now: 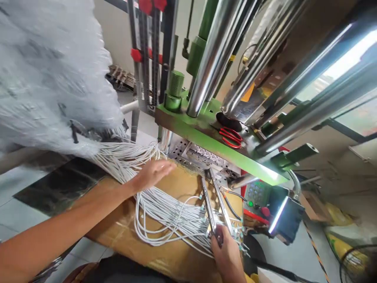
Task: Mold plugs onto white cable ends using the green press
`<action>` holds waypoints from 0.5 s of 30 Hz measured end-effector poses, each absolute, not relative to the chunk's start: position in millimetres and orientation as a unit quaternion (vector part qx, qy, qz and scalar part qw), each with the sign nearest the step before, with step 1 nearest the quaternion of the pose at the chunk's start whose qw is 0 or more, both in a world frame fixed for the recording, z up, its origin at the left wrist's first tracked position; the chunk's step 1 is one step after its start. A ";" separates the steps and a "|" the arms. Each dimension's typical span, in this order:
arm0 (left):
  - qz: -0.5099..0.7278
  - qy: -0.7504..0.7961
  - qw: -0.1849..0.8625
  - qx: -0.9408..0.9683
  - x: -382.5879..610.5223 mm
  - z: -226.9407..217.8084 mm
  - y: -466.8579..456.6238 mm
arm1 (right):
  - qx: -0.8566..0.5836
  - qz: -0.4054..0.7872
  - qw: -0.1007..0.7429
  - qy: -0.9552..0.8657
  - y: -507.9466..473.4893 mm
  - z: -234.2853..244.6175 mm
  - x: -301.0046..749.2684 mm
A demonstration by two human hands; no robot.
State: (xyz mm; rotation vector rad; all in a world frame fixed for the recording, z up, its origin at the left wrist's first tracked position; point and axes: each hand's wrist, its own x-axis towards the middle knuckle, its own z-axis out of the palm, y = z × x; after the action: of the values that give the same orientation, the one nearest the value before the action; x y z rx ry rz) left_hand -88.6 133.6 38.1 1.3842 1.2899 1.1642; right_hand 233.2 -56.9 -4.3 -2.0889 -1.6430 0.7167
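Observation:
My left hand (153, 173) is over the white cables (171, 210), palm turned inward, fingers stretched out and nothing in them. Just beyond its fingertips is the front of the green press (212, 135). My right hand (226, 249) grips the near end of a long metal bar (209, 206), its thumb on top. A second metal bar (220, 198) runs beside it, close to my fingers; whether I hold that one too is hidden. Small connector ends of the cables lie around the bars. Inside the press, a metal mould (206, 155) shows below the green plate.
Red-handled scissors (231, 136) lie on the press plate beside a dark object. White plastic-wrapped cable bundles (53, 78) hang at the left. A control panel (256, 196) and a lit box lamp (282, 216) stand at the right. The cables rest on a brown tabletop (118, 236).

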 end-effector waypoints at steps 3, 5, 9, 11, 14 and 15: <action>0.348 0.440 0.493 0.665 -60.8 34.4 101.7 | -0.720 0.376 0.264 -0.520 -54.6 9.5 230.5; 0.310 0.416 0.496 0.696 -40.1 34.0 94.6 | -0.702 0.412 0.295 -0.500 -53.7 15.0 229.2; 0.260 0.405 0.485 0.730 -8.5 23.4 104.7 | -0.690 0.407 0.323 -0.505 -46.8 20.9 230.3; 0.236 0.397 0.469 0.752 -3.4 14.1 113.0 | -0.668 0.435 0.314 -0.516 -39.2 26.4 232.5; 0.237 0.392 0.434 0.776 -8.3 6.0 121.9 | -0.638 0.477 0.293 -0.530 -22.7 39.1 236.3; 0.248 0.395 0.419 0.779 -11.7 6.1 124.4 | -0.629 0.481 0.294 -0.535 -15.4 43.3 237.7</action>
State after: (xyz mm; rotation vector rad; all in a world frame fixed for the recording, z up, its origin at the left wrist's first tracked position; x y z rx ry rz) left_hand -11.7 124.4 6.1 1.9526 0.9911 0.6207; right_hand 237.7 -15.4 43.3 -1.6759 -1.4242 1.2821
